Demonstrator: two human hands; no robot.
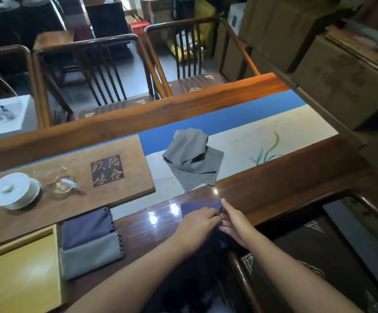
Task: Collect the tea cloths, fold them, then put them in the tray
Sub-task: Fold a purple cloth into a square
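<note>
While both hands press it, the purple cloth (pixel 200 208) lies flat.

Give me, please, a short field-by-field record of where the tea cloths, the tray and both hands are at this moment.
cloth in hand: purple cloth, flat on the glossy table edge
left hand: fingers pressing on the purple cloth
right hand: fingers at the cloth's right edge; grip unclear
unfolded cloths: grey pile on the table runner, one cloth bunched upward
folded cloths: purple one and grey one, beside the tray
tray: pale wooden tray, lower left, no cloth visible inside
</note>
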